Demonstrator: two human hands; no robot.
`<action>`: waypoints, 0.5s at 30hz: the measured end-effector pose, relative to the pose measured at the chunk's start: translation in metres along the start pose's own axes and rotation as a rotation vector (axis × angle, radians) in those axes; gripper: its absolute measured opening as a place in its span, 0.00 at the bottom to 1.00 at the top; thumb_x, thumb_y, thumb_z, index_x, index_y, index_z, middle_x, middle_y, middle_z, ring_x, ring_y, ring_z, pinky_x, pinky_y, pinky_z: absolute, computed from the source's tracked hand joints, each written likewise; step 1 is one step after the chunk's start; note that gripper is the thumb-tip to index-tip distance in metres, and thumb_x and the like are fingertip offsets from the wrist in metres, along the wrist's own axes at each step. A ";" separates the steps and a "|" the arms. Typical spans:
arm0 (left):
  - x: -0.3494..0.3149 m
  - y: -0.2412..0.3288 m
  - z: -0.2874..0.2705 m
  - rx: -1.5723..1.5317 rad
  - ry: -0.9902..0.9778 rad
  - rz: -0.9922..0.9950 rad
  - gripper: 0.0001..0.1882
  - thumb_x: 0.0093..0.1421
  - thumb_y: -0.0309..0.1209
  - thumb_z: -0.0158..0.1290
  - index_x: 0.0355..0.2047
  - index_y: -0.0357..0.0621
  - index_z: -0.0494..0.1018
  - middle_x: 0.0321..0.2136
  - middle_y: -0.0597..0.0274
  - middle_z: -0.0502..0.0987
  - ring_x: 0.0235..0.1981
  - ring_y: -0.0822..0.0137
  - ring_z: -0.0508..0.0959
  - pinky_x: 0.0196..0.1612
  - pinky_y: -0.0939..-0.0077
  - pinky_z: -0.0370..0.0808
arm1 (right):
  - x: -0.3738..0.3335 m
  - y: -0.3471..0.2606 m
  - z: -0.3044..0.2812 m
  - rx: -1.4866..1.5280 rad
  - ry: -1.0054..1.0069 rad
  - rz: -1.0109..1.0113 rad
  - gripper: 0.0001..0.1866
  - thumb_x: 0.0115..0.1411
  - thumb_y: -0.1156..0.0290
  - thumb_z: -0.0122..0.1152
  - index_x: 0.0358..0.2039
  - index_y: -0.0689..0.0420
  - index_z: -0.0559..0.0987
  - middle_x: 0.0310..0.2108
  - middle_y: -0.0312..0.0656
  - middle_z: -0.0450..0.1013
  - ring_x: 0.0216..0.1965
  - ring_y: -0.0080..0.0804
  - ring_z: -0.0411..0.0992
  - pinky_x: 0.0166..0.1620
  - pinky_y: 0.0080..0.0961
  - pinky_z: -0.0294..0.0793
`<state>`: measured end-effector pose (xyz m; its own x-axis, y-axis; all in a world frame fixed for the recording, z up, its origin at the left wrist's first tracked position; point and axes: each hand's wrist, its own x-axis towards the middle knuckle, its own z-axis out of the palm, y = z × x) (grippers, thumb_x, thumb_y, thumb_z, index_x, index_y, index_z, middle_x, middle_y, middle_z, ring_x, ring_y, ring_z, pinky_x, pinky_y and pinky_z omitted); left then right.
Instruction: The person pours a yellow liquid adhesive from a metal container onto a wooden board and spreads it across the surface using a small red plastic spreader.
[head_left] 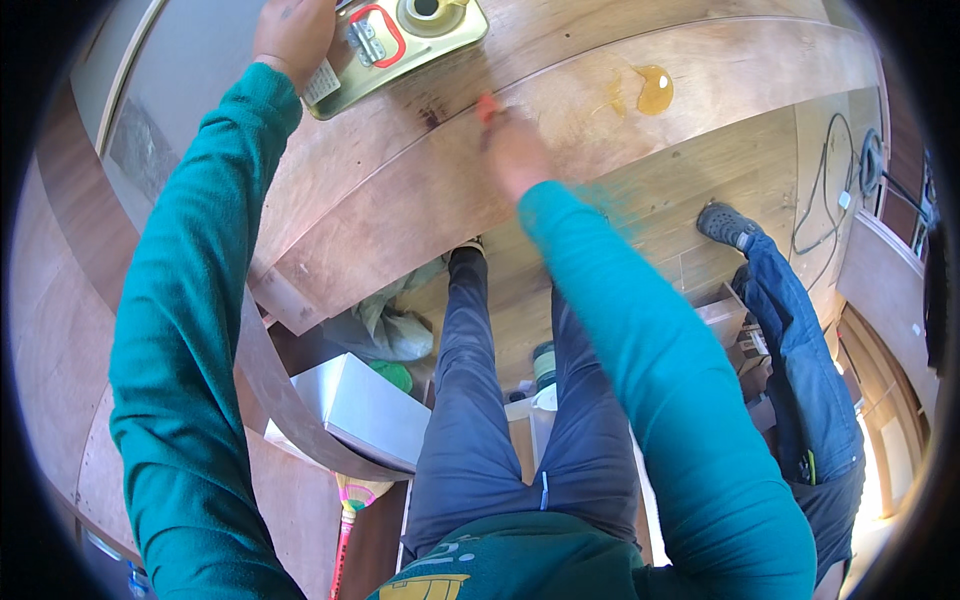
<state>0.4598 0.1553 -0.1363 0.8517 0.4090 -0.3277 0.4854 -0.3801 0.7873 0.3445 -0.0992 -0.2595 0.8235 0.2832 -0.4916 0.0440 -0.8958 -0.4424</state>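
Note:
At the top left, my left hand (295, 38) is closed on the left side of a gold rectangular metal can (340, 95); its fingertips are partly out of view. The can has a red carrying handle (398, 38) and a round uncapped opening (425, 8) on top. My right hand (513, 152), smeared by motion, is over the wooden board (390, 200), to the right of the can. A small red-orange thing (487, 108) sticks out of its fingers, too blurred to name. Farther right, a puddle of amber liquid (655, 90) lies on the board.
Another person's leg in jeans (790, 320) and dark shoe (722, 224) stand at right. A black cable (822, 195) hangs beyond. Below left are a white box (365, 410), a broom (350, 500) and a crumpled plastic sheet (395, 325).

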 end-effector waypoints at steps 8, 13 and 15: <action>0.008 -0.006 -0.001 0.113 0.000 0.096 0.37 0.65 0.60 0.49 0.45 0.32 0.80 0.37 0.53 0.83 0.38 0.65 0.80 0.44 0.71 0.76 | -0.031 -0.038 0.046 0.034 -0.222 -0.156 0.17 0.66 0.65 0.47 0.44 0.63 0.78 0.48 0.54 0.74 0.47 0.51 0.75 0.49 0.48 0.74; 0.003 0.004 0.000 0.115 0.008 0.058 0.37 0.65 0.61 0.50 0.46 0.32 0.80 0.38 0.52 0.82 0.34 0.66 0.79 0.39 0.71 0.77 | -0.016 0.022 -0.024 0.093 0.117 0.106 0.15 0.65 0.66 0.49 0.42 0.63 0.78 0.42 0.58 0.74 0.43 0.58 0.75 0.47 0.50 0.75; 0.004 0.002 -0.001 0.068 0.004 0.048 0.37 0.65 0.61 0.50 0.46 0.32 0.79 0.37 0.52 0.82 0.33 0.66 0.79 0.37 0.71 0.76 | -0.010 0.034 -0.025 0.056 0.132 0.127 0.14 0.65 0.66 0.50 0.42 0.63 0.78 0.42 0.58 0.73 0.42 0.58 0.75 0.46 0.49 0.76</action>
<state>0.4640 0.1568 -0.1354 0.8737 0.3920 -0.2882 0.4563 -0.4547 0.7649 0.3520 -0.1411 -0.2513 0.8878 0.1183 -0.4447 -0.0935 -0.8998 -0.4261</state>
